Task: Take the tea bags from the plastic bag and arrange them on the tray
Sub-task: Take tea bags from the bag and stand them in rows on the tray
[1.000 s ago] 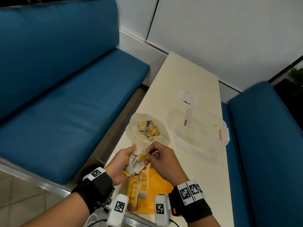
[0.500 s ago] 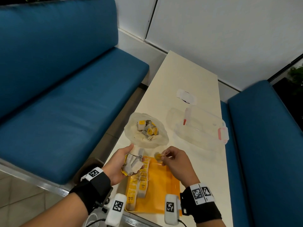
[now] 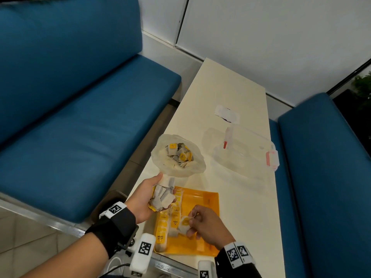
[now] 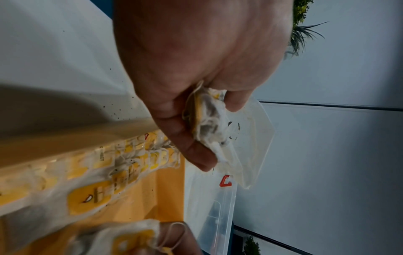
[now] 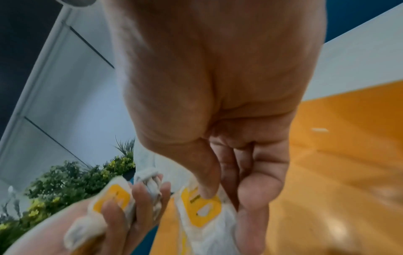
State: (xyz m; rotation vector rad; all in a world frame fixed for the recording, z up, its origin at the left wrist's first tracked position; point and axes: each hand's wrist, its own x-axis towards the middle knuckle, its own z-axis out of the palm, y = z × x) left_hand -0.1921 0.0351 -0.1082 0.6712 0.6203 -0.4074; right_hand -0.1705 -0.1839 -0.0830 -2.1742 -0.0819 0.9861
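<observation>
An open clear plastic bag [image 3: 195, 168] with several tea bags [image 3: 179, 155] inside stands on the table beyond the orange tray [image 3: 202, 205]. On the tray's left side, tea bags [image 3: 167, 221] with yellow tags lie in two rows. My left hand [image 3: 149, 194] hovers over the tray's far left corner and grips a bunch of tea bags [image 3: 162, 198] [image 4: 209, 124]. Lower on the tray, my right hand [image 3: 200, 223] pinches a single tea bag [image 3: 183, 224] [image 5: 202, 210] beside the rows, thumb on its yellow tag.
A clear lidded container [image 3: 247, 153] with red clasps sits on the right of the cream table [image 3: 226, 97], a small white packet [image 3: 226, 115] behind it. Blue benches [image 3: 80, 121] flank the table on both sides. The tray's right half [image 3: 208, 199] is bare.
My right hand pulled one tea bag out of the bunch in my left hand and carried it down toward me onto the tray beside the rows. My left hand stayed over the tray's corner.
</observation>
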